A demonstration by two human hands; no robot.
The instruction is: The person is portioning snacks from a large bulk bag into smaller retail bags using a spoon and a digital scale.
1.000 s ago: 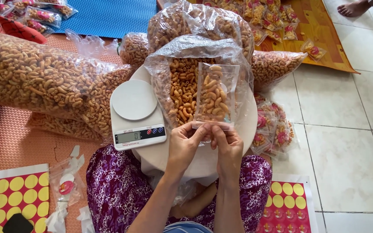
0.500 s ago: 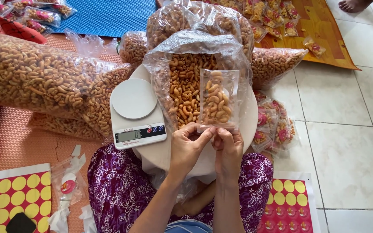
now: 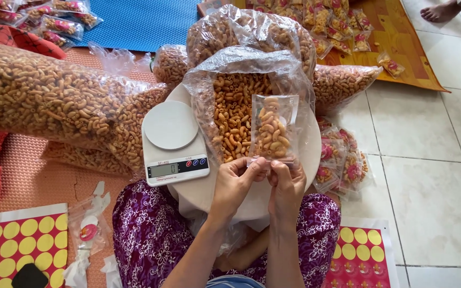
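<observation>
Both of my hands pinch the near edge of a small clear packet [image 3: 273,128] filled with curled orange-brown snacks. My left hand [image 3: 235,184] grips its left corner, my right hand [image 3: 286,184] its right corner. The packet is held upright over an open clear bag of the same snacks [image 3: 236,106], which lies on a round white tray [image 3: 310,154] in front of my lap. A white kitchen scale [image 3: 172,141] with an empty round platform sits on the tray just left of my left hand.
Big clear sacks of snacks [image 3: 54,101] lie to the left and behind. Filled labelled packets [image 3: 342,160] pile up at the right. Sticker sheets with yellow dots [image 3: 14,240] flank my lap. Another person's foot [image 3: 438,10] rests on the tiles top right.
The packet has come slightly lower and to the right, with both hands still pinching its near edge. The camera view has shifted a little.
</observation>
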